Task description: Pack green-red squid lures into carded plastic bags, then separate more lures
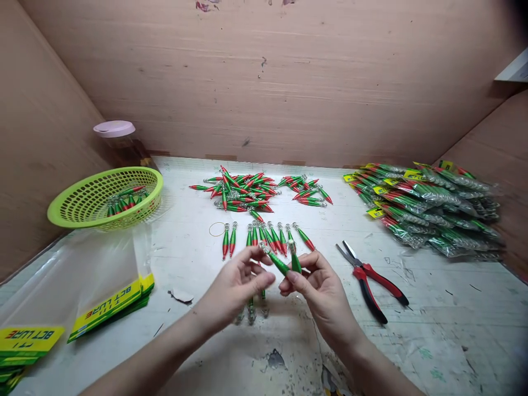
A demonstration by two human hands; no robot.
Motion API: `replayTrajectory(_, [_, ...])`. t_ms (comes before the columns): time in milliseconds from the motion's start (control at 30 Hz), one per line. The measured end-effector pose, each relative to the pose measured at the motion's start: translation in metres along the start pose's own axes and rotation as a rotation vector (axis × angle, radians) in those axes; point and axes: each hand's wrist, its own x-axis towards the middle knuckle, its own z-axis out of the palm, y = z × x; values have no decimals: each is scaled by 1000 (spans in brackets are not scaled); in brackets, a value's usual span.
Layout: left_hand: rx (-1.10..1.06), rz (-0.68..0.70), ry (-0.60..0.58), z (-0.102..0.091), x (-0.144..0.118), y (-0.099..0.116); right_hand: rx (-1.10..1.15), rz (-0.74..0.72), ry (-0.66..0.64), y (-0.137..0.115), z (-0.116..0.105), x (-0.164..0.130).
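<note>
Two green squid-jig lures are pinched between the thumb and fingers of my right hand, hook crowns pointing up and away from me. My left hand is beside them, its fingers half curled and the thumb apart; its index finger is at the hook end of the left-hand lure, and I cannot tell whether it touches. Just beyond my hands lies a row of green and red lures, hooks facing away. Below my hands, more lures lie partly hidden, hooks toward me.
Behind the row is a heap of lures, with a smaller group beside it. Bagged lures are piled at right, near red-and-black pliers. At left are a green basket, a lidded jar and yellow-labelled bags.
</note>
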Motion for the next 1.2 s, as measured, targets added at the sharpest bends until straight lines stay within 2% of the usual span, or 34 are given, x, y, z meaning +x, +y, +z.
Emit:
replayTrajectory(67, [-121, -61, -102, 10, -2, -11, 66, 31, -40, 2, 6, -3])
replayTrajectory(233, [-282, -47, -43, 17, -5, -24, 117, 78, -80, 5, 9, -7])
replayTrajectory(333, [-207, 4, 8, 13, -5, -23, 19, 55, -40, 1, 2, -3])
replayTrajectory(533, [46, 44, 12, 8, -9, -25, -219, -134, 199, -13, -18, 8])
replayTrajectory(667, [212, 44, 16, 5, -11, -31, -251, -173, 249, -16, -24, 10])
replayTrajectory(833, [178, 33, -7, 4, -12, -31, -182, -168, 253, -17, -28, 12])
replayTrajectory(933, [272, 50, 42, 3, -12, -26, -76, -130, 238, -17, -28, 15])
replayTrajectory(1033, [339, 67, 91, 1, -11, -24, 95, -17, 244, -18, -25, 17])
replayTrajectory(1200, [318, 76, 82, 0, -11, -26, 276, 156, 256, -18, -18, 16])
